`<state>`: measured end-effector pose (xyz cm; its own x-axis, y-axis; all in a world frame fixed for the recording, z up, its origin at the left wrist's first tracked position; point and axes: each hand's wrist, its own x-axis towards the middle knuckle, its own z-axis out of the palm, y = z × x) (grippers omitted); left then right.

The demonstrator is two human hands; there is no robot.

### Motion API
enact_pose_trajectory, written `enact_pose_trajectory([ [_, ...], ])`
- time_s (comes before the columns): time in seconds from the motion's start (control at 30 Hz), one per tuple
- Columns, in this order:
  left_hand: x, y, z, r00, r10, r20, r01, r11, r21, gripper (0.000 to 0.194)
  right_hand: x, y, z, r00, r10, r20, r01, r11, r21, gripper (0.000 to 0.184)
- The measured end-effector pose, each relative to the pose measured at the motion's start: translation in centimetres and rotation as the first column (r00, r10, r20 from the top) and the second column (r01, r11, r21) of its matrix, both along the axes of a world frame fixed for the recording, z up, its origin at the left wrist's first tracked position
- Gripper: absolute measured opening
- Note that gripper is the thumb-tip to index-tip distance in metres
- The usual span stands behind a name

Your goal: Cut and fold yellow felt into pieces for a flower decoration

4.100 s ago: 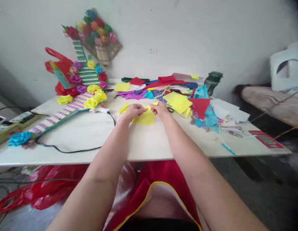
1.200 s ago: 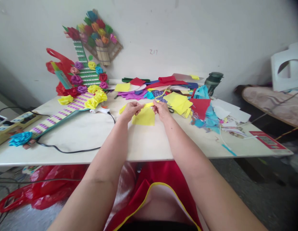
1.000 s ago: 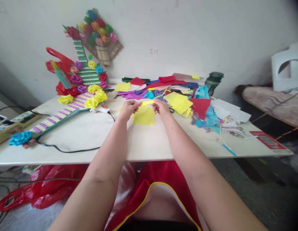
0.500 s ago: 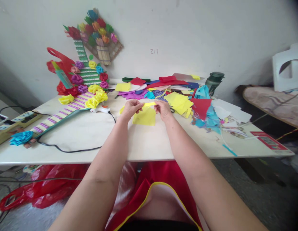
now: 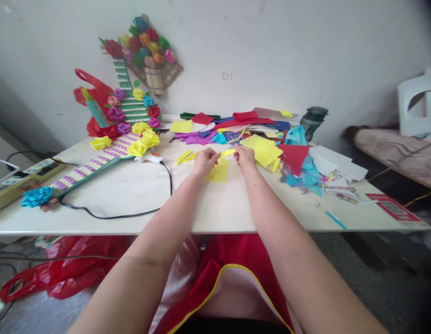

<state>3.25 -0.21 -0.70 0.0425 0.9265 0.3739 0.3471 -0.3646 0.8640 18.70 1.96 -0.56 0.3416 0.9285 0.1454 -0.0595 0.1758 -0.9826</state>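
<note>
My left hand [image 5: 204,161] and my right hand [image 5: 244,157] are both pinched on a narrow yellow paper strip [image 5: 227,152] stretched between them, just above the table. Under the hands a yellow paper square [image 5: 218,174] lies flat on the white table [image 5: 139,195]. Loose yellow strips [image 5: 184,156] lie just left of my left hand. A stack of yellow sheets [image 5: 262,148] sits right of my right hand.
A heap of coloured paper [image 5: 232,127] covers the back of the table, with red and blue pieces [image 5: 299,162] to the right. A glue gun [image 5: 149,159] with black cord [image 5: 107,215] lies left. Paper-flower decorations [image 5: 132,116] lean on the wall. A dark bottle [image 5: 313,120] stands behind.
Both hands have shifted slightly right and down toward the table, still holding the strip. The view has panned a little, so everything sits further right.
</note>
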Motion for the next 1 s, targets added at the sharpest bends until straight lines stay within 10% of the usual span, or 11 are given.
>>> enact_pose_trajectory([
  [0.4,-3.2,1.4,1.0,0.957,0.095,0.273,-0.092,0.995,-0.026,0.024,-0.5,-0.7,-0.1,0.954,0.299,0.014,-0.299,0.953,0.053,0.041],
  [0.63,-5.7,1.6,1.5,0.814,0.574,-0.084,-0.577,0.817,-0.015,0.023,-0.6,0.3,-1.0,0.914,0.227,0.336,-0.265,0.962,0.071,0.018],
  [1.0,-5.5,0.8,1.3,0.674,0.615,-0.410,-0.682,0.731,-0.026,0.024,-1.1,-0.8,-1.1,0.274,0.214,0.938,-0.331,0.936,-0.116,0.017],
])
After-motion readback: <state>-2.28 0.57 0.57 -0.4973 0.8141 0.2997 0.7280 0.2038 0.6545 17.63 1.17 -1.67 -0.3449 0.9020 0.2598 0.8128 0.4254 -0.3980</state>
